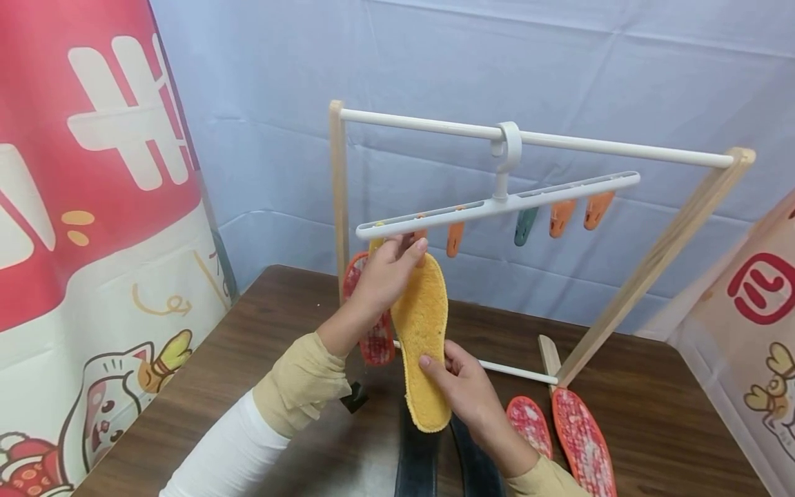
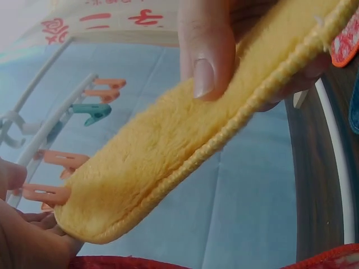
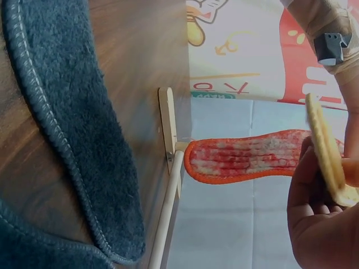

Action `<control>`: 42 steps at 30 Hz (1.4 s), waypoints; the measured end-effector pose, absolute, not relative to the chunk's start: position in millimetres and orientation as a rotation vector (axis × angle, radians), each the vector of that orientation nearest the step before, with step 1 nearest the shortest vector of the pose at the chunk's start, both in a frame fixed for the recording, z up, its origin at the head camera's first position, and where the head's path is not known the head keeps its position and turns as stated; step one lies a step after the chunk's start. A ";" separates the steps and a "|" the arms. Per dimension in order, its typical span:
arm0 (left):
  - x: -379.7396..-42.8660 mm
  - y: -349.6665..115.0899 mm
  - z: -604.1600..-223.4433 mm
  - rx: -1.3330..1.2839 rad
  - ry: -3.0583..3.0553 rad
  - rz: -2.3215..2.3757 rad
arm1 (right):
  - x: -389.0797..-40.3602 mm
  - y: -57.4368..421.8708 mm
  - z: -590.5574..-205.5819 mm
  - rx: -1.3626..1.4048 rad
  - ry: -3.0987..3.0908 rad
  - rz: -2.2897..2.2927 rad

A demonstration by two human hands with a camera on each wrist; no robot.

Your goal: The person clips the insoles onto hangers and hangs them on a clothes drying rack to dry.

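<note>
A yellow fleecy insole (image 1: 425, 324) hangs toe-down below the left end of a white hanger (image 1: 428, 221). My left hand (image 1: 381, 273) pinches an orange clothespin (image 2: 47, 194) at the insole's upper end, thumb on one side and fingers on the other. Lower down, my right hand (image 1: 470, 386) grips the insole by its side, its thumb on the fleecy face. A red-and-white insole (image 1: 377, 345) hangs just behind and left of the left hand. In the right wrist view the yellow insole appears edge-on between the right fingers.
The hanger hooks onto the white bar (image 1: 422, 123) of a wooden-sided rack. Other orange clothespins (image 1: 455, 239) and a green one (image 1: 525, 226) dangle from it. On the brown table (image 1: 298, 297) lie red insoles (image 1: 584, 442) and dark blue insoles (image 3: 84, 123).
</note>
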State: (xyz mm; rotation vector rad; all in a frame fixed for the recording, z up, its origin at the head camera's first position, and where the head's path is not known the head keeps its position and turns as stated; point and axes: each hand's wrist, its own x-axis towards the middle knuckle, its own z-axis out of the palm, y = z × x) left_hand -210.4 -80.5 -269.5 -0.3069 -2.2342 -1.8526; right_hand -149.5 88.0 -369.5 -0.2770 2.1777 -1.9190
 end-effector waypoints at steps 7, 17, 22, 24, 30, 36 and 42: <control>-210.2 -82.9 -271.7 -0.379 -2.240 -1.796 | -151.8 89.9 -373.5 -0.273 2.180 -1.926; -207.9 -84.5 -273.2 -0.390 -2.248 -1.814 | -154.0 89.9 -378.3 -0.260 2.228 -1.894; -208.1 -84.8 -274.5 -0.408 -2.238 -1.816 | -156.8 89.3 -381.4 -0.231 2.269 -1.878; -208.2 -85.1 -275.1 -0.422 -2.235 -1.820 | -157.3 89.2 -382.3 -0.227 2.278 -1.879; -207.1 -86.4 -276.8 -0.439 -2.243 -1.827 | -157.6 88.5 -384.9 -0.254 2.287 -1.899; -204.5 -87.7 -278.8 -0.385 -2.292 -1.794 | -159.1 87.1 -386.5 -0.254 2.309 -1.899; -200.3 -89.0 -283.2 -0.357 -2.334 -1.775 | -161.5 86.9 -389.8 -0.257 2.353 -1.874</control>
